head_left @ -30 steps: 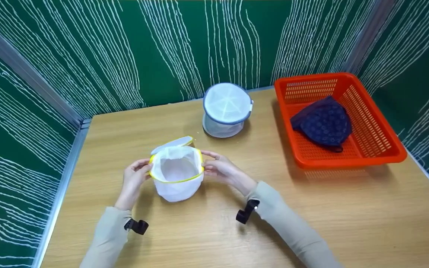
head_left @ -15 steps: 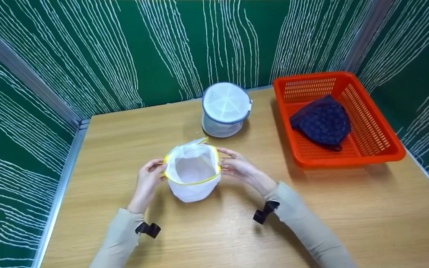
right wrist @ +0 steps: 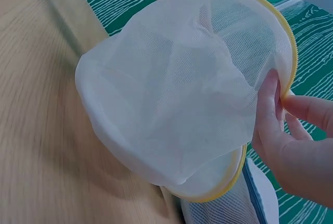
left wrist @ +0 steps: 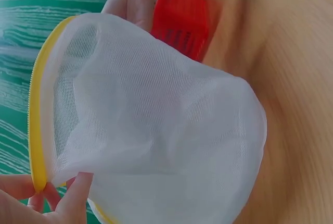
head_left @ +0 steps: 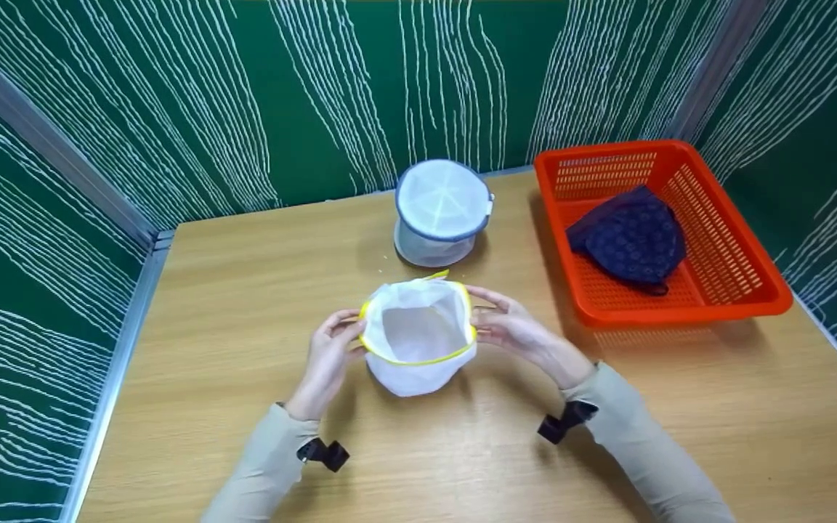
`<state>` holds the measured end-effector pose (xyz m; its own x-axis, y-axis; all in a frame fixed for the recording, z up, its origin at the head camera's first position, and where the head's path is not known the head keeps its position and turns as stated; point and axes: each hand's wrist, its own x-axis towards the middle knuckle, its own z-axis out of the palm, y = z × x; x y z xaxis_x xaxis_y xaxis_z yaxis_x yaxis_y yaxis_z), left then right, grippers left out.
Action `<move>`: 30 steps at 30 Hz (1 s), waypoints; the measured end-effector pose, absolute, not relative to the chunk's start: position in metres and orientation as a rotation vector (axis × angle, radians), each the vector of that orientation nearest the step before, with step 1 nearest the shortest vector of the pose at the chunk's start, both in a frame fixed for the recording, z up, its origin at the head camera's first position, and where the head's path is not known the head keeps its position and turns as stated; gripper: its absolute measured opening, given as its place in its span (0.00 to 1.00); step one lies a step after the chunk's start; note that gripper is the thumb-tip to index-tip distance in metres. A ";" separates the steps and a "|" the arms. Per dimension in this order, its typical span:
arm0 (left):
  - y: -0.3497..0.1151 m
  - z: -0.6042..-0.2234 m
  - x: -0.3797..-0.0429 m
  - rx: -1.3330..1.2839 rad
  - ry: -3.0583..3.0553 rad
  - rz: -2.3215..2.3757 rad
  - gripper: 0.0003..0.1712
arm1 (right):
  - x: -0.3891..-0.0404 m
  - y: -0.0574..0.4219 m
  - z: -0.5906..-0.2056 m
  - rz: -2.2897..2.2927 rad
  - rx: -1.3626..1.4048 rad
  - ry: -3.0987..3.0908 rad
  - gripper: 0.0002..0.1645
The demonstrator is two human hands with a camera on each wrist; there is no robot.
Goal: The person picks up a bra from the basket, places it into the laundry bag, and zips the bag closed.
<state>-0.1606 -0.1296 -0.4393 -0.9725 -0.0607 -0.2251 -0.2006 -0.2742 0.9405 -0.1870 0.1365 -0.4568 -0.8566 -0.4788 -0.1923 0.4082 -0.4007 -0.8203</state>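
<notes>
A white mesh laundry bag (head_left: 418, 374) with a yellow zipper edge is held mouth-up over the table, its lid hanging open at the far side. My left hand (head_left: 331, 356) pinches the left side of the yellow rim. On the opposite side my right hand (head_left: 524, 334) pinches the rim between thumb and fingers. In the left wrist view, the left fingertips (left wrist: 78, 195) grip the zipper edge and the mesh bulges between the hands. The right wrist view shows the right fingers (right wrist: 268, 101) at the rim, with the yellow-edged lid (right wrist: 213, 187) below.
Behind the bag, a second white mesh laundry bag (head_left: 442, 200) with a blue-grey rim stands zipped near the back wall. An orange plastic basket (head_left: 687, 317) at the right contains a dark blue patterned cloth item (head_left: 633, 236). Green walls with white lines (head_left: 317, 109) surround the wooden table (head_left: 244, 261).
Both hands have carried the yellow-rimmed laundry bag to the right across the table, keeping their grip on its sides. Its lid shows less behind the rim. The other bag and basket stay put.
</notes>
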 end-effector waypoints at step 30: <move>-0.060 -0.461 -0.161 -0.261 1.523 2.471 0.07 | -0.158 0.212 -0.473 -2.319 -0.212 1.380 0.26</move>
<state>-0.1606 -0.0598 -0.4608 -0.9585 0.0987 -0.2674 -0.2832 -0.4350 0.8547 -0.1581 0.2121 -0.4725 -0.8952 -0.4371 -0.0870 0.2849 -0.4112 -0.8659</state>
